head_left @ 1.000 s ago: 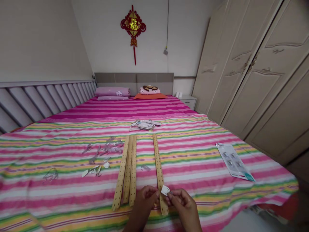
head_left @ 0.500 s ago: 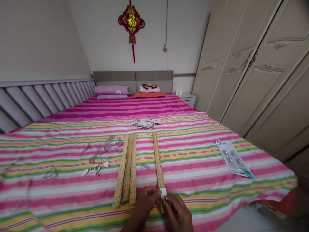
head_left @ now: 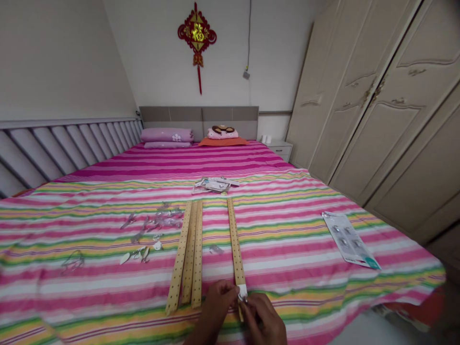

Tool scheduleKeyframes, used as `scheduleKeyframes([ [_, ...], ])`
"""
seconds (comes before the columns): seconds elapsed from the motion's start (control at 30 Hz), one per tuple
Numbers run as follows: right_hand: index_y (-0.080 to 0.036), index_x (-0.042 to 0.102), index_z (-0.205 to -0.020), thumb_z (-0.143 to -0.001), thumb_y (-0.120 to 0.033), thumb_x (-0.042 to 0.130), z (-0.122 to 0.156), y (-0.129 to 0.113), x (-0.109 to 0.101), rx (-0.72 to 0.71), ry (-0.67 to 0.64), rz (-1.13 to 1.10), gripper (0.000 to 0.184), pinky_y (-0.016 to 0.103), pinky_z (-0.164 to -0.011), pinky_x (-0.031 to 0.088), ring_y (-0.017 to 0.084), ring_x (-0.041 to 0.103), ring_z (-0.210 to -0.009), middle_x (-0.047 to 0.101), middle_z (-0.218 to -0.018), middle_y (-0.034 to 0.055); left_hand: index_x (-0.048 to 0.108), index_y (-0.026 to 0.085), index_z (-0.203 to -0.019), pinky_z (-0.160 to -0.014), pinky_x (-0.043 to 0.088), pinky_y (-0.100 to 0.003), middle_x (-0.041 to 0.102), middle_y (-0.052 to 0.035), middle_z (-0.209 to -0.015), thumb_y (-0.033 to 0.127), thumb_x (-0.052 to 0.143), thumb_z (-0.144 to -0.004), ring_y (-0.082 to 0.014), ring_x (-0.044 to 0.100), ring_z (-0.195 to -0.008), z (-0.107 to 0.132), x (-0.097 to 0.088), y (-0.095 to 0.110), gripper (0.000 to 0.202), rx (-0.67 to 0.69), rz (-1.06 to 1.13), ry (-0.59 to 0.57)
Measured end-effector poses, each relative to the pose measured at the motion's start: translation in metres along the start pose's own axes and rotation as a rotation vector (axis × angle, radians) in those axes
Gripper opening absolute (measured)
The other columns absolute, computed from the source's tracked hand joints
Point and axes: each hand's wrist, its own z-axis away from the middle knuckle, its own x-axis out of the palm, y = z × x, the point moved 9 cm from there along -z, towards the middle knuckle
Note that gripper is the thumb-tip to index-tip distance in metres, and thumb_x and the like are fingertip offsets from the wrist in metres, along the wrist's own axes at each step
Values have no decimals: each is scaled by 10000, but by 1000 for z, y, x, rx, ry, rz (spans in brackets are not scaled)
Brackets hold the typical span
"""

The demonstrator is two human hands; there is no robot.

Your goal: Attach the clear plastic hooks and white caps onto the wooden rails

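Note:
My left hand (head_left: 215,306) and my right hand (head_left: 264,318) meet at the near end of a single perforated wooden strip (head_left: 235,247) lying on the striped bed sheet (head_left: 287,239). Both hands pinch a small white piece (head_left: 243,290) against that strip's end. Left of it lie three more wooden strips (head_left: 189,254) side by side. Further left, small silvery metal parts (head_left: 158,220) and pale clips (head_left: 138,254) are scattered on the sheet.
A printed card of parts (head_left: 348,239) lies at the right of the bed. A pile of opened packaging (head_left: 215,184) sits beyond the strips. Pillows (head_left: 167,136) rest at the headboard. A wardrobe (head_left: 388,105) stands at the right, a padded wall panel (head_left: 64,148) at the left.
The white piece, held up just above the strip a second ago, is now pressed down on the strip's near end. Both hands have drawn closer together over it.

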Motion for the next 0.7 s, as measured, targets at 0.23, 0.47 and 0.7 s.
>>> scheduleKeyframes([
  [0.23,-227,683,-793,-861,-401,548,6,12,7,15,17,-8,231,212,-583,500,152,629,-644,658,-738,41,550,176,-527,-528,360,-251,536,38,-467,363,640,-552,-117,488,-495,-2,-3,3,209,47,-25,10],
  [0.47,-229,666,-782,-861,-388,550,7,12,7,6,12,9,213,212,-605,500,151,629,-654,652,-738,34,531,186,-512,-521,354,-251,502,52,-463,309,652,-536,-111,467,-488,-4,-6,7,175,69,-58,65],
  [0.7,-223,652,-765,-871,-401,522,8,13,8,-8,60,12,244,211,-550,480,149,608,-626,637,-711,37,511,194,-497,-508,331,-248,479,60,-438,340,675,-501,-106,442,-469,-2,-4,4,220,19,-15,64],
])
